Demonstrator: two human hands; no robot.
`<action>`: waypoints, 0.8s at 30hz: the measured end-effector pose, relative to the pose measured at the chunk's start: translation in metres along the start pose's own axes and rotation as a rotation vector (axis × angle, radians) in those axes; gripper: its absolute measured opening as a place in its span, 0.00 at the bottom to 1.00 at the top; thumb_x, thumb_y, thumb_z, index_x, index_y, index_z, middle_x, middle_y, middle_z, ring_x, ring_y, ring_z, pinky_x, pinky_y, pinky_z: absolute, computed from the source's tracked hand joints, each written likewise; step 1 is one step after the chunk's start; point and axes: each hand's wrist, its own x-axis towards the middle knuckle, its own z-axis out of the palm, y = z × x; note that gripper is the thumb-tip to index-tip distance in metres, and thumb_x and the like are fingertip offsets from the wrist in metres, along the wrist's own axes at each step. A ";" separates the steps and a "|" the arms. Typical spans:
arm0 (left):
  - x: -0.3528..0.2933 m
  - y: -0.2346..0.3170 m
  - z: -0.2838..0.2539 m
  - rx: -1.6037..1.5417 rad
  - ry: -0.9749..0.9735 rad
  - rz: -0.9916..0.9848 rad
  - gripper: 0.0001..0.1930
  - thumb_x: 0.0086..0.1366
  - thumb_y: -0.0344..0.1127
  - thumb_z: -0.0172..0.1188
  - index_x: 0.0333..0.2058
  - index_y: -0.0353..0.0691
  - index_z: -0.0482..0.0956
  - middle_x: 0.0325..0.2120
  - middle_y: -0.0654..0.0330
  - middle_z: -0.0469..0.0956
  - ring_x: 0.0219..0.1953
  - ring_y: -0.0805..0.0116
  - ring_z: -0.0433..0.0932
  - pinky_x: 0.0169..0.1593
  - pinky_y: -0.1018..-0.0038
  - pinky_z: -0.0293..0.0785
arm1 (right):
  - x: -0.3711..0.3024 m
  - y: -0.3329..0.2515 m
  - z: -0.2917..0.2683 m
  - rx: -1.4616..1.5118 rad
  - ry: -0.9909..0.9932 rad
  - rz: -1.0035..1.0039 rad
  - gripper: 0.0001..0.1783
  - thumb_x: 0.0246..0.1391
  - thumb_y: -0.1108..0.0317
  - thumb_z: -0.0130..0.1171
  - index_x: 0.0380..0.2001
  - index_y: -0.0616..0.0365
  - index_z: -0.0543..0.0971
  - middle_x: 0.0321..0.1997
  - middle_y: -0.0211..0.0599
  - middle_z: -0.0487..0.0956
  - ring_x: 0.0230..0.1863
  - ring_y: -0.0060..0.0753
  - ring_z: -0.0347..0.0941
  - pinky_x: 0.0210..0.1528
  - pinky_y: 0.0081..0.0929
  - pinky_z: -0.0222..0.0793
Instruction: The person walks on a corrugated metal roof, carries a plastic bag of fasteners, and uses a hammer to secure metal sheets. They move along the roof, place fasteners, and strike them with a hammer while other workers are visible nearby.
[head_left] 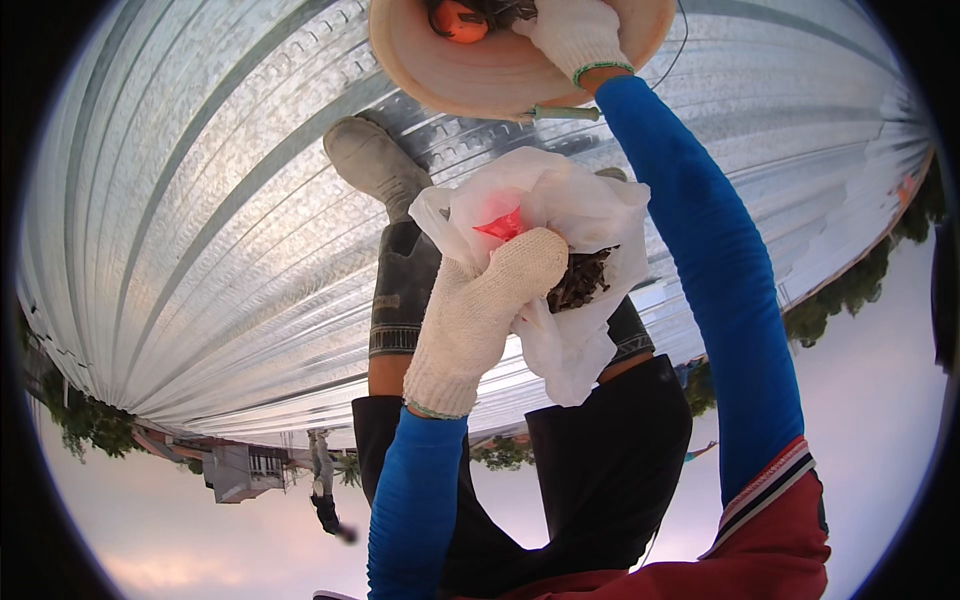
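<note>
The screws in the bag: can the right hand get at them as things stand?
Probably not right away. The right hand is up in the bowl, apart from the bag, which the left hand grips. The screws show uncovered at the bag's side.

Both hands in white knit work gloves w/ green-trimmed cuffs: left hand (487, 305), right hand (575, 35). Bright blue tight sleeves (722, 290) on both forearms. Red top (770, 545) w/ navy-and-white striped band at short-sleeve hem. Black shorts (600, 470). Dark rubber boot (400, 270) w/ grey dusty toe.
</note>
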 end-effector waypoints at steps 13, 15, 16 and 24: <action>0.013 0.006 0.005 -0.048 -0.118 0.075 0.21 0.71 0.31 0.68 0.60 0.36 0.79 0.49 0.56 0.85 0.49 0.69 0.85 0.53 0.70 0.85 | 0.023 0.019 0.035 -0.003 0.133 -0.332 0.10 0.56 0.57 0.68 0.31 0.50 0.84 0.36 0.41 0.82 0.43 0.50 0.81 0.47 0.49 0.77; 0.014 0.006 0.006 -0.036 -0.106 0.075 0.21 0.70 0.29 0.67 0.60 0.35 0.79 0.50 0.54 0.86 0.49 0.68 0.86 0.54 0.69 0.86 | 0.022 0.017 0.030 0.024 0.138 -0.349 0.09 0.58 0.58 0.67 0.30 0.50 0.84 0.35 0.41 0.82 0.43 0.50 0.80 0.46 0.50 0.76; 0.012 0.005 0.005 -0.025 -0.088 0.076 0.21 0.70 0.29 0.67 0.61 0.35 0.79 0.50 0.54 0.86 0.49 0.67 0.86 0.54 0.69 0.86 | 0.020 0.016 0.029 0.050 0.133 -0.355 0.09 0.58 0.58 0.66 0.30 0.50 0.83 0.35 0.41 0.81 0.42 0.50 0.79 0.46 0.50 0.75; 0.002 0.019 0.003 0.204 0.029 -0.077 0.24 0.68 0.38 0.73 0.59 0.36 0.79 0.47 0.61 0.84 0.47 0.74 0.82 0.50 0.74 0.80 | -0.003 0.009 -0.003 0.494 0.132 -0.286 0.08 0.62 0.63 0.66 0.36 0.56 0.85 0.39 0.40 0.83 0.46 0.48 0.80 0.51 0.43 0.76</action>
